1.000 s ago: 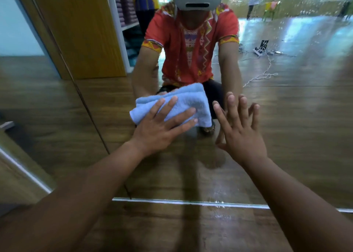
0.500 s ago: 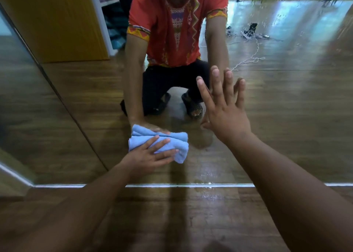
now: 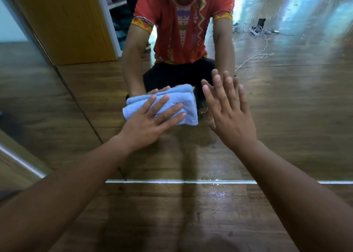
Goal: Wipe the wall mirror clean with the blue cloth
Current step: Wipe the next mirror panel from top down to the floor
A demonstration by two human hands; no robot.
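Observation:
The wall mirror (image 3: 286, 99) fills most of the view and reaches down to a pale strip at the floor. A folded blue cloth (image 3: 177, 100) lies flat against the glass, low and just left of centre. My left hand (image 3: 150, 122) presses on the cloth with straight, spread fingers. My right hand (image 3: 229, 114) rests flat on the bare glass just right of the cloth, fingers straight and pointing up. Water droplets speckle the upper right of the glass. The reflection shows a crouching person in a red patterned shirt.
The wooden floor (image 3: 172, 213) runs up to the mirror's bottom edge (image 3: 191, 181), with a wet patch by it. A dark seam (image 3: 66, 83) separates a second mirror panel at the left. Reflected are a yellow cabinet (image 3: 72, 22), shelves and a white cable.
My left hand slid the cloth down the glass, then back up and to the right, fingers now spread flat over it. My right hand stayed pressed on the mirror.

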